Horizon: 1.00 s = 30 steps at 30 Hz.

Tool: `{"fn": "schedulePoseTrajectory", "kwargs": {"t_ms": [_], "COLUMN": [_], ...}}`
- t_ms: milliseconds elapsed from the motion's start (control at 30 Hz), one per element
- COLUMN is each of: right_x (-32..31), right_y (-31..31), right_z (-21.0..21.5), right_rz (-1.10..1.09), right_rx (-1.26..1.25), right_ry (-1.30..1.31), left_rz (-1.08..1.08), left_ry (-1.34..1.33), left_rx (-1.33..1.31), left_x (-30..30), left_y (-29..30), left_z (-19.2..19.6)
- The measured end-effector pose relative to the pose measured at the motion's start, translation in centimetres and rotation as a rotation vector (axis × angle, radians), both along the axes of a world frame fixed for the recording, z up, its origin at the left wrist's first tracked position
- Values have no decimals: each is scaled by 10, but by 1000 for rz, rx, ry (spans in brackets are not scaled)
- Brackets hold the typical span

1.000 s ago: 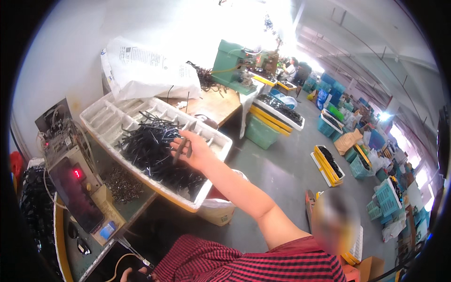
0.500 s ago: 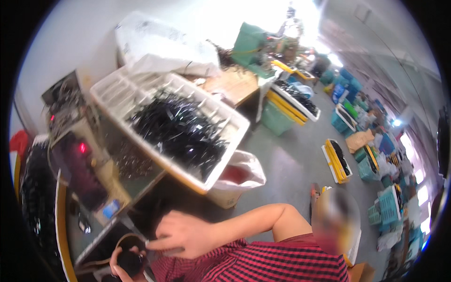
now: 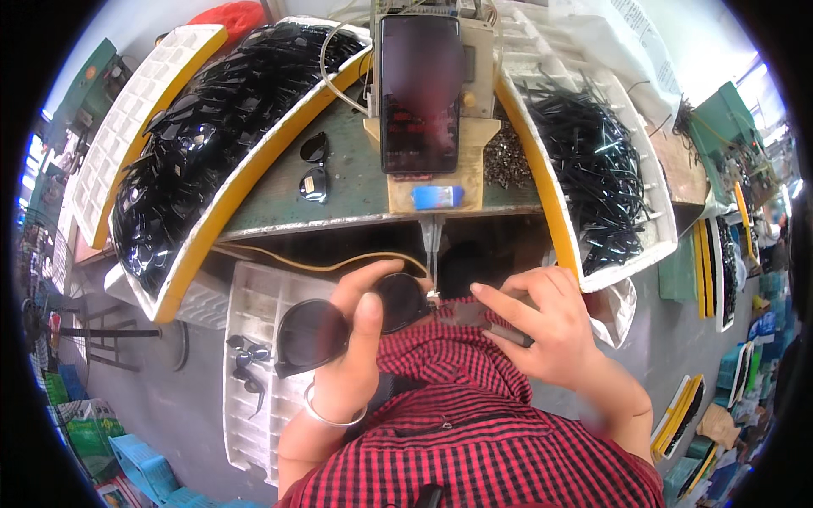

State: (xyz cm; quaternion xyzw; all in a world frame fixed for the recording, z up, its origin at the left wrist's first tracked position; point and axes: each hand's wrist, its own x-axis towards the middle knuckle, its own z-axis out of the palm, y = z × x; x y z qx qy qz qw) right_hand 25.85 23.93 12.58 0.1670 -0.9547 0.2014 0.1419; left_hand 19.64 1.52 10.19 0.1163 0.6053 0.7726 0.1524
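My left hand [image 3: 360, 339] is closed on a sunglasses front [image 3: 313, 334] with dark round lenses. Its inner end is held at a slim metal tip [image 3: 433, 296] projecting below the bench edge. To the right, my right hand [image 3: 546, 322] pinches a thin dark piece, seemingly a sunglasses temple [image 3: 508, 333], between thumb and fingers. That piece points toward the metal tip; its far end blurs into the dark background, so I cannot tell whether it touches the front. Another pair of dark-lensed fronts [image 3: 313, 168] lies on the green bench [image 3: 347, 186].
A left tray [image 3: 241, 182] is heaped with shiny black sunglasses fronts; a right tray [image 3: 542, 169] holds black strips. Between them a phone [image 3: 421, 93] leans on a machine [image 3: 478, 68], above a blue packet [image 3: 438, 197] and small metal parts [image 3: 506, 157]. A white tray [image 3: 246, 313] sits low at left.
The view has swung left, back to the bench. My right hand, earlier beside the left with a finger extended, is now apart from it, pinching the thin piece. My left hand has raised the sunglasses front.
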Motion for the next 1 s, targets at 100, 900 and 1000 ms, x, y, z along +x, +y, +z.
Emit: {"fn": "schedulePoseTrajectory", "kwargs": {"t_ms": [100, 900, 1000], "right_x": [-4, 13, 18], "right_y": [3, 19, 22], "right_z": [4, -12, -13], "right_rz": [-1, 66, 24], "right_rx": [28, -323, -554], "right_ry": [8, -602, -925], "left_rz": [-34, -317, -412], "left_ry": [-28, -147, -161], "left_rx": [4, -66, 40], "left_x": [0, -8, -8], "left_y": [2, -3, -2], "left_z": [2, -15, -14]}}
